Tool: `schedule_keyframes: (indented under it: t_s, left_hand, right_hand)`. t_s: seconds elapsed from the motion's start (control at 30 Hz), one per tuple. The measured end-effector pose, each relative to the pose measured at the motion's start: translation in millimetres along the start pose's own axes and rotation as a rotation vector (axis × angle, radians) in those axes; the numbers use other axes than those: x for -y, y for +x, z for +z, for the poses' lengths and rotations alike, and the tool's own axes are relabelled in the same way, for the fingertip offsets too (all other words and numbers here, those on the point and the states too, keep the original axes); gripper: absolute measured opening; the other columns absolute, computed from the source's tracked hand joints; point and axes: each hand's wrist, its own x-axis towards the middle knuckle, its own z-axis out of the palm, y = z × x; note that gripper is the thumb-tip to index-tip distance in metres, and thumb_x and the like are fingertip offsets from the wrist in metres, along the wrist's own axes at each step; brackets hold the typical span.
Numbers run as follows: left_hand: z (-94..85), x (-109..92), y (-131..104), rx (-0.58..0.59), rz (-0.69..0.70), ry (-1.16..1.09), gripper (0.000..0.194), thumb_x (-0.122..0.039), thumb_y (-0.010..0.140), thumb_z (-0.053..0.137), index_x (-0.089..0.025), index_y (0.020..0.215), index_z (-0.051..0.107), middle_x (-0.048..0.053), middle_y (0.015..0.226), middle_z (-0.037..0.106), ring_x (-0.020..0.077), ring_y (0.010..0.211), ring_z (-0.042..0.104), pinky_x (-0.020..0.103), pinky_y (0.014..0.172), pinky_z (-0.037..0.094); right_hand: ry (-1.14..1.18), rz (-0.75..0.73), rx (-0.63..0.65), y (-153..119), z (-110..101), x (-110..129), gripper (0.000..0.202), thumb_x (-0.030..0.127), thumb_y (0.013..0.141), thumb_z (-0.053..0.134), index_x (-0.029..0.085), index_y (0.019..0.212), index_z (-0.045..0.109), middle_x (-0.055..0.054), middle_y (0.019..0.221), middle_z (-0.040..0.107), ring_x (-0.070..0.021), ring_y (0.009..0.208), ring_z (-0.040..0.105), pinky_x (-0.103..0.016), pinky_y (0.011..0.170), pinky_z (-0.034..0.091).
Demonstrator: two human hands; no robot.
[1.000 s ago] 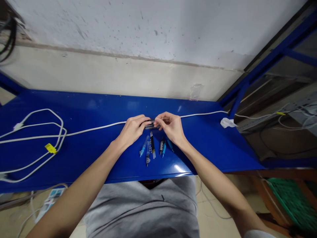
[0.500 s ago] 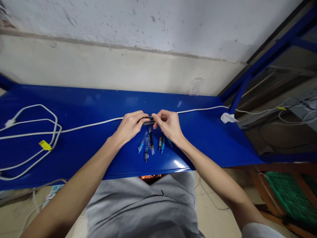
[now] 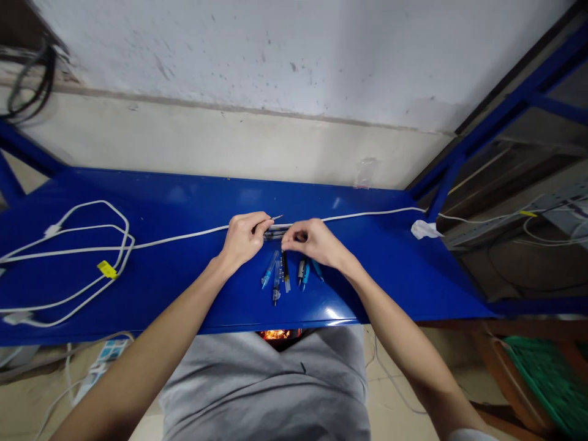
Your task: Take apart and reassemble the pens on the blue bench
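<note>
Blue metal shelf (image 3: pixel 395 269) against a scuffed white wall (image 3: pixel 294 73), one person working at it in a grey top. Left end: black cable (image 3: pixel 34 92) coiled by the wall, then a white cable (image 3: pixel 184 237) looped on the shelf, yellow tag (image 3: pixel 107 269) on the loop, straight run going behind both hands. Power strip (image 3: pixel 103 361) on the floor below. Left hand (image 3: pixel 245 237) mid-shelf, thumb and fingers pinched on a slim pointed rod (image 3: pixel 277 217), tip sticking out to the right. Hands near each other, not touching. Dark pen parts (image 3: pixel 274 234) lie in the gap, partly hidden by fingers. Just in front, toward the person: clear pen barrel with blue end (image 3: pixel 269 269), second clear barrel (image 3: pixel 276 285), black refills (image 3: pixel 285 272) alongside. Right hand (image 3: pixel 316 241) has its fingertips bunched at the top of the refills; can't tell from here if it's gripping one. Under its wrist side, a white-and-black pen piece (image 3: pixel 301 269) and a light-blue one (image 3: pixel 306 274), side by side. Further right, crumpled tissue (image 3: pixel 425 229) near the blue frame brace (image 3: pixel 441 187). Green mesh (image 3: pixel 546 373) low at far right.
</note>
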Motion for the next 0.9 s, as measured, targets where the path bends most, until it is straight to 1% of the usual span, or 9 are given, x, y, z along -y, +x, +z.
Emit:
schedule_keyframes:
  t_s: [0.03, 0.1, 0.17, 0.23, 0.4, 0.6, 0.73, 0.9]
  left_hand:
    - [0.0, 1.3, -0.4, 0.006, -0.010, 0.006, 0.024, -0.019, 0.097, 0.058, -0.016, 0.075, 0.068, 0.000, 0.068, 0.066, 0.0124, 0.059, 0.057, 0.026, 0.059, 0.041]
    - [0.5, 2.2, -1.0, 0.020, -0.023, 0.015, 0.024, -0.018, 0.096, 0.058, -0.017, 0.075, 0.069, 0.001, 0.070, 0.068, 0.0125, 0.059, 0.057, 0.026, 0.059, 0.041]
    - [1.4, 1.3, -1.1, 0.029, -0.031, 0.014, 0.024, -0.018, 0.096, 0.057, -0.017, 0.076, 0.069, 0.001, 0.072, 0.069, 0.0124, 0.059, 0.057, 0.026, 0.059, 0.041]
    - [2.1, -0.1, -0.8, 0.033, -0.035, 0.007, 0.024, -0.019, 0.096, 0.057, -0.017, 0.076, 0.070, 0.002, 0.073, 0.070, 0.0123, 0.058, 0.056, 0.027, 0.058, 0.040]
    - [1.4, -2.0, 0.5, 0.049, -0.015, 0.020, 0.024, -0.019, 0.096, 0.058, -0.016, 0.076, 0.070, 0.002, 0.072, 0.070, 0.0120, 0.056, 0.055, 0.027, 0.057, 0.039]
    - [0.3, -4.1, 1.3, 0.024, 0.003, 0.025, 0.024, -0.020, 0.096, 0.057, -0.017, 0.076, 0.070, 0.002, 0.072, 0.071, 0.0124, 0.056, 0.056, 0.028, 0.056, 0.039]
    - [0.2, -4.2, 1.0, 0.012, 0.014, 0.011, 0.024, -0.020, 0.096, 0.057, -0.016, 0.076, 0.071, 0.002, 0.071, 0.070, 0.0125, 0.055, 0.056, 0.028, 0.056, 0.039]
    - [-0.4, -5.7, 1.8, 0.034, -0.017, 0.026, 0.026, -0.023, 0.096, 0.056, -0.017, 0.076, 0.070, 0.002, 0.072, 0.070, 0.0133, 0.057, 0.056, 0.029, 0.056, 0.040]
  right_hand:
    - [-0.115, -0.008, 0.055, -0.6, 1.1, 0.2, 0.008, 0.021, 0.083, 0.084, 0.017, 0.084, 0.077, -0.001, 0.078, 0.072, -0.0114, 0.067, 0.059, -0.024, 0.064, 0.039]
    - [-0.283, -0.013, 0.134, -1.6, 4.5, 1.3, 0.011, 0.019, 0.080, 0.086, 0.018, 0.086, 0.077, 0.000, 0.083, 0.072, -0.0122, 0.073, 0.059, -0.024, 0.067, 0.037]
    - [-0.354, -0.004, 0.186, -2.2, 7.7, 2.8, 0.015, 0.022, 0.080, 0.087, 0.018, 0.090, 0.076, 0.000, 0.084, 0.071, -0.0128, 0.077, 0.060, -0.025, 0.069, 0.037]
    - [-0.382, 0.010, 0.205, -2.4, 9.5, 3.9, 0.017, 0.025, 0.081, 0.086, 0.018, 0.092, 0.075, 0.001, 0.083, 0.068, -0.0125, 0.076, 0.058, -0.024, 0.068, 0.036]
    - [-0.379, 0.035, 0.231, -3.1, 12.1, 5.9, 0.017, 0.022, 0.083, 0.084, 0.018, 0.094, 0.072, 0.003, 0.077, 0.063, -0.0110, 0.071, 0.055, -0.024, 0.065, 0.033]
    - [-0.389, 0.062, 0.242, -3.7, 15.3, 10.1, 0.013, 0.018, 0.083, 0.081, 0.017, 0.094, 0.073, 0.003, 0.076, 0.062, -0.0103, 0.069, 0.052, -0.024, 0.063, 0.031]
    - [-0.383, 0.028, 0.239, -3.6, 17.1, 8.1, 0.009, 0.016, 0.083, 0.080, 0.017, 0.087, 0.072, 0.003, 0.075, 0.062, -0.0102, 0.069, 0.051, -0.025, 0.064, 0.032]
    - [-0.298, -0.006, 0.229, -4.4, 19.0, 3.0, 0.010, 0.012, 0.084, 0.078, 0.017, 0.088, 0.070, 0.002, 0.076, 0.061, -0.0113, 0.071, 0.052, -0.024, 0.066, 0.034]
